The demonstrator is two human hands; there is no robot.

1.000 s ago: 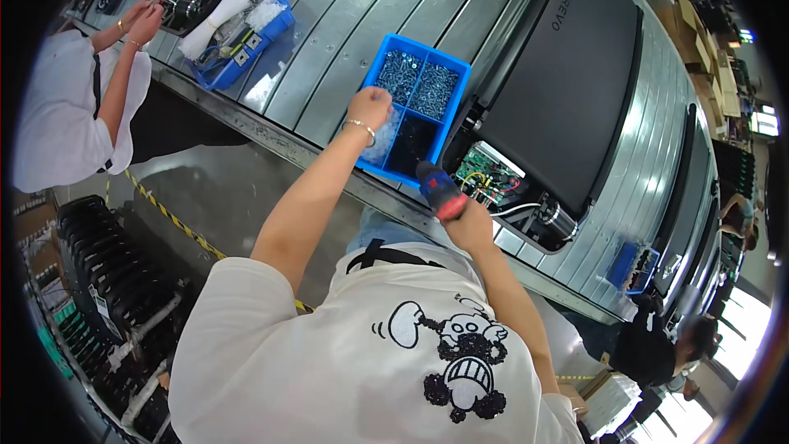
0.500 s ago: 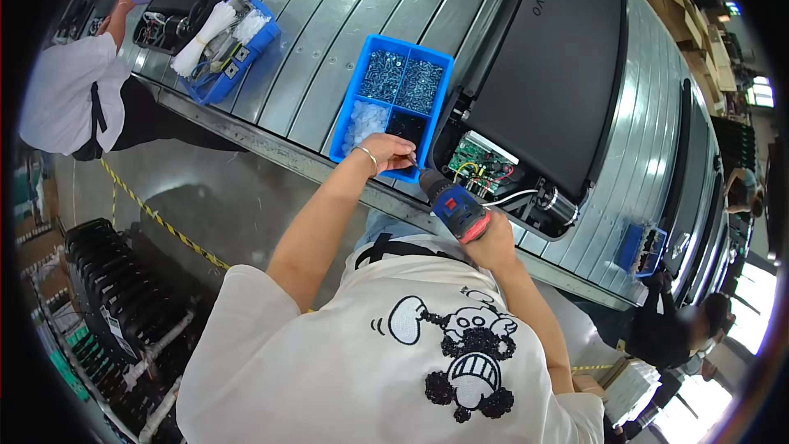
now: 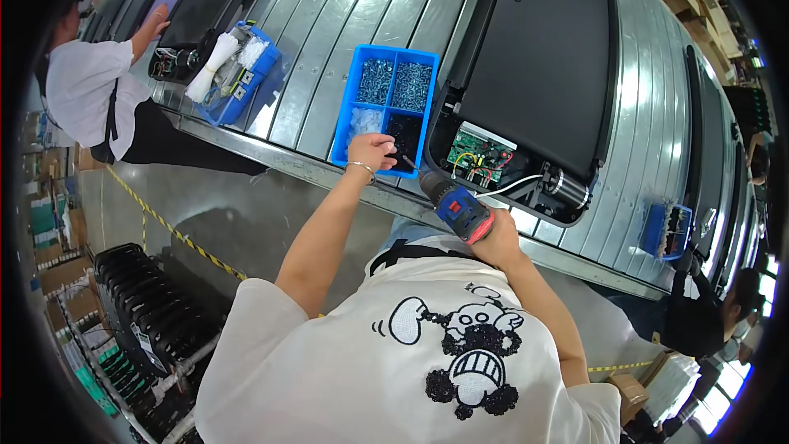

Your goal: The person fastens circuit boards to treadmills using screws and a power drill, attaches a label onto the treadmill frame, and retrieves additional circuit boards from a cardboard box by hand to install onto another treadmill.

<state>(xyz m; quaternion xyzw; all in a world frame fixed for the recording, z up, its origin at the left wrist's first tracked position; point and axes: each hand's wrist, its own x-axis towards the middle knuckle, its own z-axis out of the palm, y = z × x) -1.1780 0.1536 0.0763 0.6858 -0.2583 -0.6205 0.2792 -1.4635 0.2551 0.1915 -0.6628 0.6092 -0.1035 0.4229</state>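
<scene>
Left hand [image 3: 370, 152] has drawn slightly back from the bit [image 3: 411, 164], curled fingers, hold unclear, over the blue tray [image 3: 398, 50], just left of the power driver [image 3: 460, 211], which the right hand [image 3: 502, 240] grips, long axis slanting toward those fingers.

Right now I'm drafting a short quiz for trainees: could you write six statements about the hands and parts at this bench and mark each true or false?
1. The right hand grips a cordless driver. True.
2. The blue parts box beside the left hand has six compartments. False: it has four.
3. Silvery screws lie in the box's two farther compartments. True.
4. The bracelet is on the right wrist. False: it is on the left.
5. The green circuit board is uncovered. True.
6. The driver lies on the bench. False: it is held in the hand.
</scene>
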